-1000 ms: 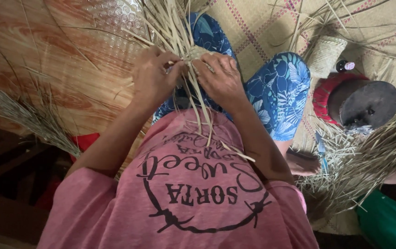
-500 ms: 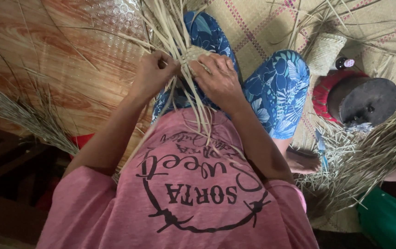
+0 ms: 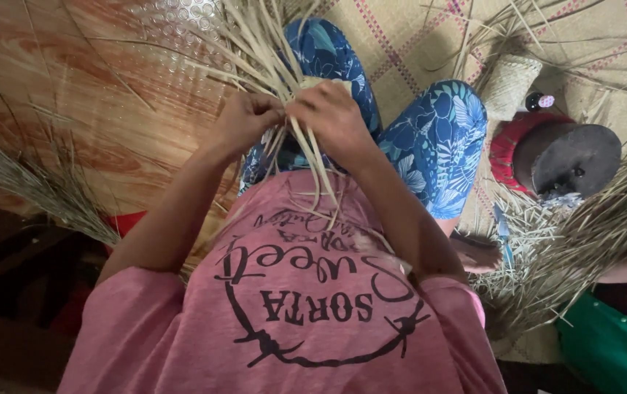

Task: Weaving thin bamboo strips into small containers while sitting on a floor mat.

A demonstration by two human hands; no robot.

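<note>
Both my hands meet over my lap on a bunch of dried pale straw strips [image 3: 269, 51] that fan up and away from me. My left hand [image 3: 244, 120] pinches several strips at the left side. My right hand [image 3: 335, 117] is closed over a small woven piece [image 3: 322, 83] where the strips come together. Loose strip ends [image 3: 313, 175] hang down over my pink shirt. My legs in blue leaf-print trousers [image 3: 437, 138] lie under the work.
A small woven basket [image 3: 509, 86] and a small bottle [image 3: 539, 101] stand at the right on a checked woven mat [image 3: 415, 36]. A red container with a dark round lid [image 3: 572, 157] is beside them. Straw bundles lie at right [image 3: 583, 233] and left [image 3: 43, 190]. A green object [image 3: 612, 350] is at bottom right.
My two hands have drawn closer together over the woven piece, the left one shifting right along the strips. The strips stay in both hands.
</note>
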